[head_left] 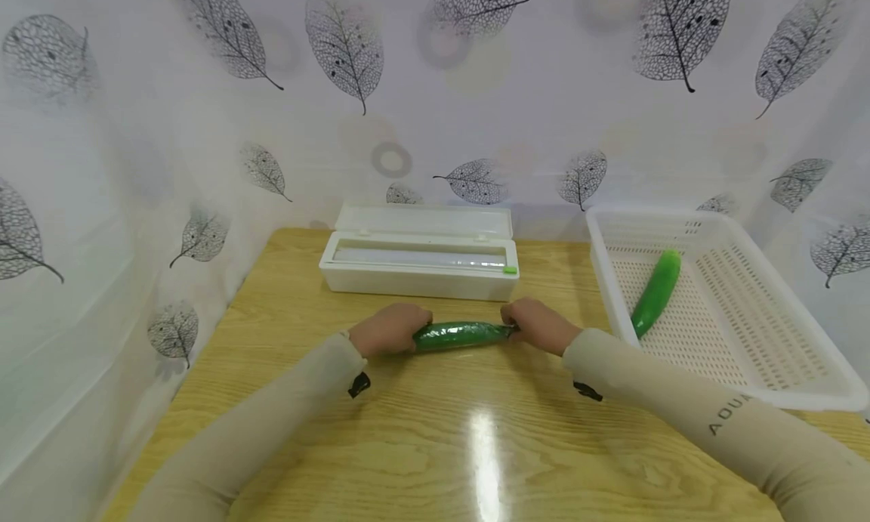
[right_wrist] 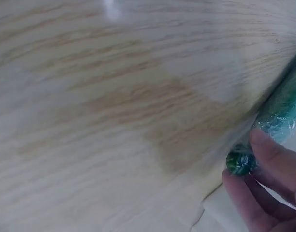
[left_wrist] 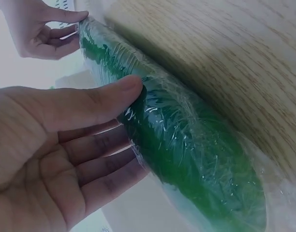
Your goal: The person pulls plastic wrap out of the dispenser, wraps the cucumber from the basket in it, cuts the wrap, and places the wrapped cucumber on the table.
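Observation:
A green cucumber point(head_left: 462, 335) wrapped in clear plastic film lies crosswise just above the table, between both hands. My left hand point(head_left: 389, 330) grips it near its left end; in the left wrist view the thumb point(left_wrist: 121, 92) lies on top and the fingers are underneath. Loose film point(left_wrist: 283, 193) sticks out past that end. At the other end, my right hand point(head_left: 540, 325) pinches the film and the cucumber's tip point(right_wrist: 241, 161) between thumb and fingers. The film looks wrinkled and close against the green skin.
Behind the hands stands a white film dispenser point(head_left: 421, 282), lid point(head_left: 424, 220) raised, with a film roll point(head_left: 421, 257) inside and a green slider point(head_left: 510, 270). To the right, a white plastic basket point(head_left: 782, 295) holds an unwrapped cucumber point(head_left: 655, 291). A leaf-patterned curtain point(head_left: 421, 91) hangs behind the wooden table point(head_left: 381, 446).

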Tool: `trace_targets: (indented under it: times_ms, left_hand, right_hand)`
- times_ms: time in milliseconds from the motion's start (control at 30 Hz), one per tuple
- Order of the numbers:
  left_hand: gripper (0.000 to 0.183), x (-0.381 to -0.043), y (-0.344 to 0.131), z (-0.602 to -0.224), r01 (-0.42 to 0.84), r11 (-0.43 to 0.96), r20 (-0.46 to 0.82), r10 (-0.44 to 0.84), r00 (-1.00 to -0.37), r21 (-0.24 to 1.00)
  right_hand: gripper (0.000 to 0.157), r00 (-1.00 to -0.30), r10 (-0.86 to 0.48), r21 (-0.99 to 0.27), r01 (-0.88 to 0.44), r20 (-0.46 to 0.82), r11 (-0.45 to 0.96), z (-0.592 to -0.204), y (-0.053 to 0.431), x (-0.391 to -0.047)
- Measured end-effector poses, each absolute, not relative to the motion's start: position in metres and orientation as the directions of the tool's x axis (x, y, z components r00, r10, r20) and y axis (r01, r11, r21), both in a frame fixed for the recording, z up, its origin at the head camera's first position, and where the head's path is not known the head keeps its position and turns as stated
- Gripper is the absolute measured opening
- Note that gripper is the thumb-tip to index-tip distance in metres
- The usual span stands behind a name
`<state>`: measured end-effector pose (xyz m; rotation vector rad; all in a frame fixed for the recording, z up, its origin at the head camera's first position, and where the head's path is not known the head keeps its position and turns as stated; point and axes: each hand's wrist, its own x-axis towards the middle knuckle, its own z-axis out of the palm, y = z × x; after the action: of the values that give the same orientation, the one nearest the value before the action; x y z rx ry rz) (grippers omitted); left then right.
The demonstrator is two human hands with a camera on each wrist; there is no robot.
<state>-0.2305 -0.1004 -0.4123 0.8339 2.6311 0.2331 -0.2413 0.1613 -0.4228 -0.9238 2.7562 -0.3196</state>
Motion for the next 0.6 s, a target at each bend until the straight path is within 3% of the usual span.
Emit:
trace_targets:
  times_ms: [333,600]
  left_hand:
    - [0.013,-0.2332,-0.1006,-0.4130,0.521,0.813,-0.312,0.581,-0.752,0.261]
    - [0.021,-0.2309,-0.1004,-0.4186,0.524,0.822,-0.327,0.569,-0.754,0.222]
  right_hand:
    - [0.010,-0.809,-0.586,-0.140,-0.585,0.034,0.799,-0.4267,0.1601,-0.2329]
    - [0.011,-0.816,-0.577,-0.126,-0.576,0.030,0.808,-0.4262,0.1585,-0.2324]
